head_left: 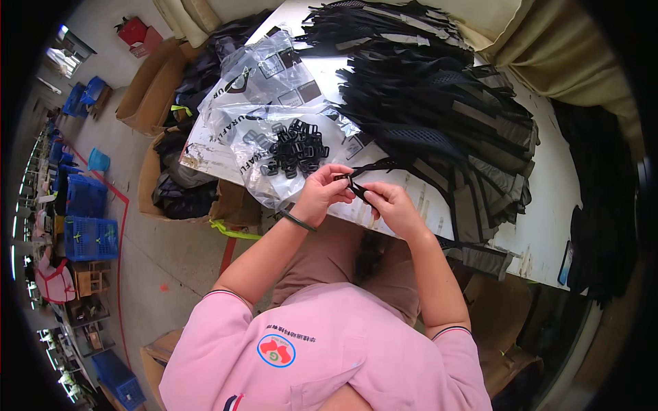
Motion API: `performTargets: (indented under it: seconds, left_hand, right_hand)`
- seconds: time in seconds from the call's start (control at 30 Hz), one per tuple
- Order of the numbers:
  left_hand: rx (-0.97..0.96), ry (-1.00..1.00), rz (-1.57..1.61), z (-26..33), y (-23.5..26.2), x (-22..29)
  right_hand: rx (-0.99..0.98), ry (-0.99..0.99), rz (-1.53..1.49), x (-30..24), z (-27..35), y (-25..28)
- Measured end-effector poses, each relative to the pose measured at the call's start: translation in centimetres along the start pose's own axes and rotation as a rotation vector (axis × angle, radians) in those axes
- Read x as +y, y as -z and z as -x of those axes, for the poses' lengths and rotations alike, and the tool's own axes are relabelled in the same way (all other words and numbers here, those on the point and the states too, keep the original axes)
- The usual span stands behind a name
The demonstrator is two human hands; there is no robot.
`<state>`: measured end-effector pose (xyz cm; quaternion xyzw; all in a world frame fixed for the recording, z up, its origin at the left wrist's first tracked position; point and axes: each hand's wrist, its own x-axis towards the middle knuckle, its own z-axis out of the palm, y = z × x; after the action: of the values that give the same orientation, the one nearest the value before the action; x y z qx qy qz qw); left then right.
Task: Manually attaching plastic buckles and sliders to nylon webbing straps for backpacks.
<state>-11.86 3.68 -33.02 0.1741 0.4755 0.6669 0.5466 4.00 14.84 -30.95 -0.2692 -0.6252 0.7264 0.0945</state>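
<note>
My left hand [325,192] pinches a small black plastic buckle [345,179] at the near edge of the white table. Right beside it, the fingers of my right hand [391,205] are closed on a black webbing strap [361,192] that meets the buckle. Whether the strap is fully through the buckle is too small to tell. Just beyond my left hand, a pile of loose black buckles [296,149] lies on a clear printed plastic bag [236,137]. A large heap of black straps with grey panels and mesh [439,116] covers the table beyond my right hand.
The white table [541,233] has a worn near edge. Cardboard boxes [147,89] with dark fabric stand to its left. Blue crates [91,238] line the floor further left, where another person in pink [55,279] is. A beige curtain [582,55] hangs at the right.
</note>
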Motion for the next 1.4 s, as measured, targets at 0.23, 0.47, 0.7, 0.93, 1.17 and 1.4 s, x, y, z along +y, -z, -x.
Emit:
performTargets:
  seconds: [0.23,0.47,0.7,0.93,1.17,1.4]
  left_hand:
    - [0.007,-0.141,-0.177,0.1,-0.6,-1.9]
    - [-0.12,-0.191,-0.144,0.9,-1.4,-1.7]
    - [-0.199,-0.271,-0.099,1.6,-1.6,-1.6]
    - [-0.184,-0.467,-0.296,1.7,-1.9,-1.6]
    - [-0.239,-0.516,-0.22,2.3,-1.9,-1.9]
    - [-0.217,-0.516,-0.129,2.3,-2.1,-2.2]
  right_hand:
    - [0.097,0.217,0.288,0.9,1.4,-0.1]
    - [-0.077,-0.172,-0.422,0.5,1.8,-0.1]
    - [-0.009,-0.167,-0.587,0.7,2.2,-0.5]
    - [0.054,-0.111,-0.594,0.6,2.4,-0.7]
    - [-0.045,-0.076,-0.683,0.3,3.0,-0.8]
    - [0.089,0.096,-0.58,1.1,3.0,-2.2]
